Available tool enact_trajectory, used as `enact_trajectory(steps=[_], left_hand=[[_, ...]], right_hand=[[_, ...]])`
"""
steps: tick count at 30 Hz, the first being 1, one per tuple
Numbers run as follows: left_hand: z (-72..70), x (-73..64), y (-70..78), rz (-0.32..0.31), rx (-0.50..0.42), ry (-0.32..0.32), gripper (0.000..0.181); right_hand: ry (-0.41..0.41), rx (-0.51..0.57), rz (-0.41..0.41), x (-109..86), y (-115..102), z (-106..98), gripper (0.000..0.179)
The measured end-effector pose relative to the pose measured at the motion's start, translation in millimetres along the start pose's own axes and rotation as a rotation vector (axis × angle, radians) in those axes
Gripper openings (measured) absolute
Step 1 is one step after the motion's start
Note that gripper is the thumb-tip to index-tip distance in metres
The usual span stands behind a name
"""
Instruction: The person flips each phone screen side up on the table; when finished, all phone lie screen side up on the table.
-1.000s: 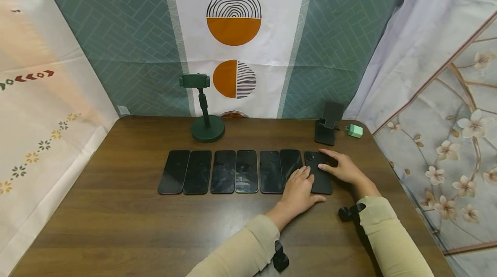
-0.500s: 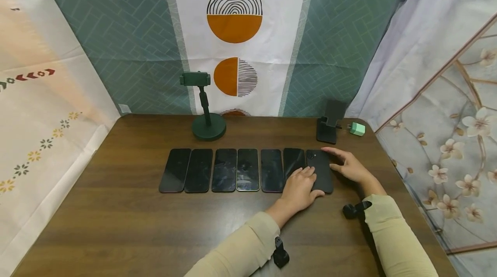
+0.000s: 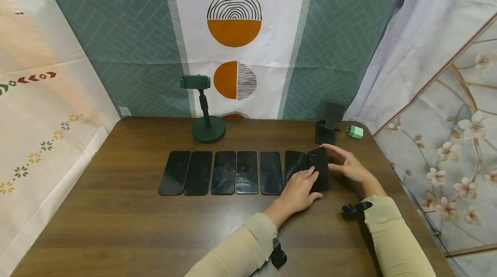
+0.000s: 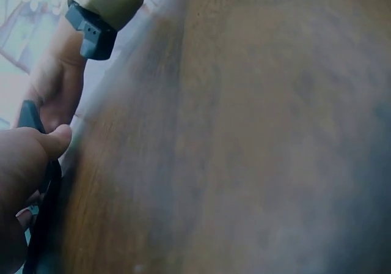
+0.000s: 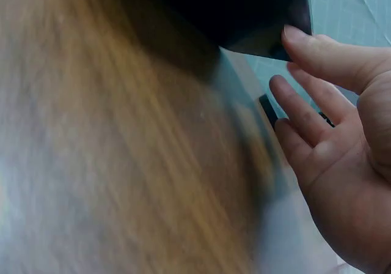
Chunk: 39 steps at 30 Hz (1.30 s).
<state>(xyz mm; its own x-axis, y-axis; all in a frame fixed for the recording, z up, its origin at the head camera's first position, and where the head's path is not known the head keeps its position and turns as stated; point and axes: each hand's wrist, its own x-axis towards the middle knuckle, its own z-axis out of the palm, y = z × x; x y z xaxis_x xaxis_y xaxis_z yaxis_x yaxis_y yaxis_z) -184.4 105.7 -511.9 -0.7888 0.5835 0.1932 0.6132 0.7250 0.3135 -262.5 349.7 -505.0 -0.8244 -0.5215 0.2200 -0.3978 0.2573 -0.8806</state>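
Observation:
Seven becomes a row of several dark smartphones [image 3: 246, 172] laid side by side. The rightmost smartphone [image 3: 320, 162] is tilted, its right side raised off the table. My right hand [image 3: 348, 168] holds that raised side near the top corner. In the right wrist view, the thumb presses the edge of the smartphone [image 5: 263, 17], while the other fingers of the right hand [image 5: 342, 133] spread below. My left hand [image 3: 296, 190] has extended fingers across the tilted smartphone's left side and covers the lower part of the neighbouring smartphone [image 3: 294, 162]. The left wrist view shows the left thumb [image 4: 58, 140] beside the phone's dark edge.
A green phone stand [image 3: 208, 128] with a round base stands at the back of the wooden table [image 3: 155, 234]. Behind my right hand are a black folding stand [image 3: 330, 124] and a green charger plug [image 3: 355, 132]. Patterned cloths hang behind and at both sides.
The rightmost smartphone lay flat with its camera side up; its right side is now lifted by my right hand, which shifted slightly right. The left hand stays on its left side.

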Motion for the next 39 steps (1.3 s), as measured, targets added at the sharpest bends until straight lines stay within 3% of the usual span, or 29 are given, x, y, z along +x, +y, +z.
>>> enact_trajectory(steps=[9, 18, 22, 31, 39], left_hand=[[-4.9, -2.8, -7.1, -0.045, -0.190, 0.014, 0.081], [-9.3, -2.6, -11.8, -0.034, -0.258, 0.059, 0.095], [-9.9, -2.5, -12.3, -0.045, -0.302, 0.056, 0.096], [-7.4, -1.7, -9.4, -0.046, -0.358, 0.064, 0.101], [-3.2, -5.0, -8.1, -0.064, -0.364, 0.018, 0.086]], right_hand=[[-0.068, 0.046, 0.032, 12.6, -10, 8, 0.078], [-0.142, -0.111, 0.160, 25.3, -16, 13, 0.088], [-0.176, -0.133, 0.194, 25.6, -15, 15, 0.094], [-0.165, -0.220, 0.227, 23.1, -15, 17, 0.100], [-0.125, -0.235, 0.229, 13.9, -13, 17, 0.090]])
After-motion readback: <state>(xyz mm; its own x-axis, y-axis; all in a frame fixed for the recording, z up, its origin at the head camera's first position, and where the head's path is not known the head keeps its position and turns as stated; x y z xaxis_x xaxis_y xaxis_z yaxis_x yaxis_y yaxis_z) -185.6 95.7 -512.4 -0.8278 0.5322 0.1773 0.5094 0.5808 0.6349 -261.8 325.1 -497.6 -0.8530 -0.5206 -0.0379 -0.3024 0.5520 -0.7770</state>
